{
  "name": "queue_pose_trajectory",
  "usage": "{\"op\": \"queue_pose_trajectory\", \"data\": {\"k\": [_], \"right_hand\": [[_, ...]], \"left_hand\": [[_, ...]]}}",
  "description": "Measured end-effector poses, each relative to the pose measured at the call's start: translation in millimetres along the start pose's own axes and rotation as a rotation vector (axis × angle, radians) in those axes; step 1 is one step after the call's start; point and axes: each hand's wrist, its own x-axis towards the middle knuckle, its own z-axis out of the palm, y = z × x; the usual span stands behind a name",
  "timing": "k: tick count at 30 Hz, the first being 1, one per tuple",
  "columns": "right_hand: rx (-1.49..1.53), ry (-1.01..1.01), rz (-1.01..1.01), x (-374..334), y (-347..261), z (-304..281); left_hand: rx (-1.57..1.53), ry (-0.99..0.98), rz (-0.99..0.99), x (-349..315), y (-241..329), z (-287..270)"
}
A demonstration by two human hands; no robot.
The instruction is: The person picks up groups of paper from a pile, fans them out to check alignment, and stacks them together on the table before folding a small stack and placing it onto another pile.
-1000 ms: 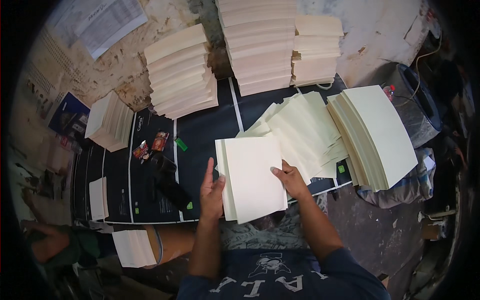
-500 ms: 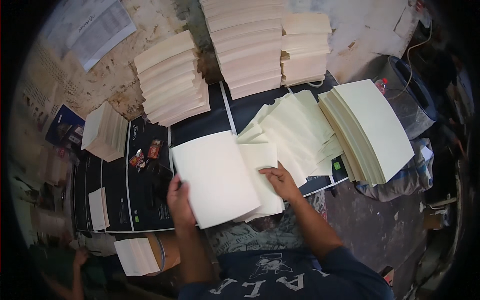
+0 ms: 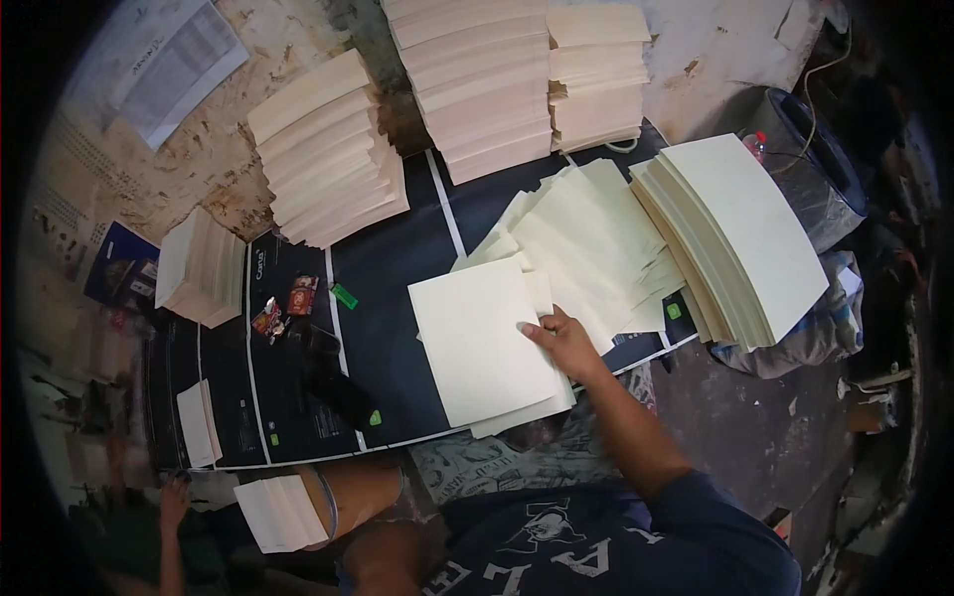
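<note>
Left hand: out of our view, so we cannot tell its grip; a blurred left arm (image 3: 397,558) shows low in frame.
Right hand (image 3: 570,352): its grip is closed, thumb uppermost, pinching the right edge of cream paper sheets (image 3: 482,348).
Cream paper sheets: at the worktop's (image 3: 386,333) near edge, the top one askew over others. We judge the step to be one-handed steadying; the next move calls for keeping those edges together.
Black object (image 3: 338,382): left of the sheets, too dark for us to name.
Fanned sheets (image 3: 601,233): just beyond, crowding the far side.
Thick paper stack (image 3: 745,233): to their right, hemming us in.
Tall back stacks (image 3: 475,94): along the stained wall (image 3: 701,60).
</note>
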Motion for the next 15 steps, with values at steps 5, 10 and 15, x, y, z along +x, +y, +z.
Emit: {"op": "queue_pose_trajectory", "data": {"k": [5,10,15], "right_hand": [[0.123,-0.021,-0.01,1.4,7.2,0.3],[0.095,-0.049,0.026,0.3,3.4,-2.4],[0.137,-0.079,0.017,1.1,3.9,4.0]], "left_hand": [[-0.113,-0.129,0.019,-1.7,15.2,13.8],[-0.45,-0.348,0.302,-4.6,47.6,26.7],[0.18,-0.171,-0.283,-16.2,0.9,11.0]]}}
